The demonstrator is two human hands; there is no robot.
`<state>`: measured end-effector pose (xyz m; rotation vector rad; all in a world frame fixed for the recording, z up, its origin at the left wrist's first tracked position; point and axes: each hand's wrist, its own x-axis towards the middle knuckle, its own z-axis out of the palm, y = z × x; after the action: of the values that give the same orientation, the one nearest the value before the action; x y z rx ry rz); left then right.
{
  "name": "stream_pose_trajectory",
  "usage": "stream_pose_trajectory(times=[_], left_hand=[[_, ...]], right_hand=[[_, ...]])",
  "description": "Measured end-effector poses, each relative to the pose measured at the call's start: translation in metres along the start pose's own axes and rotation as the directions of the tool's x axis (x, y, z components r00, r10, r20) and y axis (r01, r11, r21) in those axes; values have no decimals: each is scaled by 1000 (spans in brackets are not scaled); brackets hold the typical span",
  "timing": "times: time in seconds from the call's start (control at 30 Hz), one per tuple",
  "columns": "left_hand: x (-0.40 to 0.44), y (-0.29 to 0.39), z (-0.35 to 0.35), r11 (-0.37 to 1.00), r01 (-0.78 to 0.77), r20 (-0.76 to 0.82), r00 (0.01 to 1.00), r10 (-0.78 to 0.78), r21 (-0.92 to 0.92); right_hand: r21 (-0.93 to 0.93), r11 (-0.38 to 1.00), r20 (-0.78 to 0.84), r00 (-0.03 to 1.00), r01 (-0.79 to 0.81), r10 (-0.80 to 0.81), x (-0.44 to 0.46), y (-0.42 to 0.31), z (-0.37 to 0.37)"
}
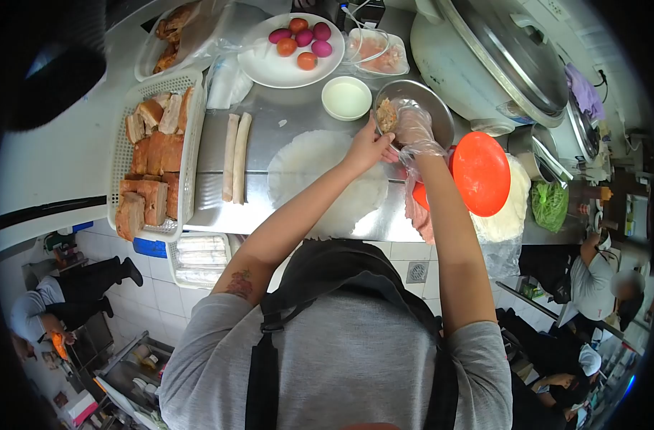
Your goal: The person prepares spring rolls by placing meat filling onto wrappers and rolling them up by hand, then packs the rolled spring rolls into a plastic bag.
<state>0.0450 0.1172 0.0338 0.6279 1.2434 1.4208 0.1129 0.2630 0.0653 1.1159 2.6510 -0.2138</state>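
Observation:
My left hand (373, 147) grips the rim of a steel bowl (441, 118), its fingers curled at the near left edge. Inside the bowl lies a chunky, pale orange mixture (386, 116). My right hand (415, 129) wears a clear plastic glove and reaches into the bowl beside the mixture. Its fingertips are hidden, so whether it holds anything cannot be seen. Just left of the bowl, thin round white sheets (309, 168), apparently dough, lie overlapping on the steel counter (262, 154). A small bowl (346, 98) with pale contents stands near the steel bowl.
Two pale rolls (237, 158) lie left of the sheets, beside a basket (189, 154) of browned meat slabs. A white plate (259, 64) holds several purple and orange-red items. A large lidded pot (456, 68), a red oval lid or plate (481, 174) and a green bag (549, 206) stand right.

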Motion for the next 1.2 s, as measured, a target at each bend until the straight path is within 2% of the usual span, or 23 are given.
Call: stream_pose_trajectory(times=[0.13,0.23,0.33,0.43,0.53,0.63,0.67,0.7,0.77,0.83,0.9,0.97,1.0,1.03,1.1,1.17,1.2], left_hand=[[3,0,-3,1000,13,6,1000,-13,11],[2,2,-2,1000,27,-9,1000,-27,-7],[1,3,-2,999,43,6,999,-43,8],[-1,5,-3,999,44,-14,999,-44,8],[1,7,-6,997,69,20,997,-70,28],[2,10,-9,996,73,50,996,-75,44],[1,10,-11,995,71,64,995,-76,74],[-1,12,-12,992,68,78,994,-76,104],[-7,14,-15,987,73,56,995,-81,141],[-21,10,-18,984,88,-14,996,-87,157],[-39,4,-33,985,75,5,997,-77,156],[-62,-4,-48,988,62,16,998,-65,144],[-77,-9,-55,989,58,19,998,-61,133],[-93,-12,-60,991,57,26,998,-60,121],[-126,-15,-71,987,92,14,995,-94,135],[-151,-20,-79,985,112,-8,994,-112,131],[-161,-24,-83,986,115,-27,993,-113,119]], right_hand=[[28,1000,10,1000,1,-1,-3,0,4],[225,959,26,985,-170,169,-3,-3,7],[430,883,-9,978,-187,211,-5,6,16],[640,762,-192,942,-93,276,-14,12,25],[898,439,-247,864,33,439,-20,13,26],[975,131,-219,829,177,515,-15,18,28],[959,-23,-238,843,284,482,-12,18,31],[906,-242,-217,871,348,441,-16,16,26],[665,-637,-212,916,390,340,-30,7,12],[531,-775,-236,938,342,253,-40,3,7],[412,-864,-258,946,291,196,-55,1,-1],[313,-915,-273,947,255,170,-77,-3,-23],[278,-922,-346,923,270,167,-91,-1,-33],[396,-857,-362,914,329,184,-103,8,-43],[609,-667,-389,895,428,219,-135,38,-61],[913,-192,-281,895,360,346,-173,64,-80],[941,-97,-276,899,325,341,-181,82,-76]])
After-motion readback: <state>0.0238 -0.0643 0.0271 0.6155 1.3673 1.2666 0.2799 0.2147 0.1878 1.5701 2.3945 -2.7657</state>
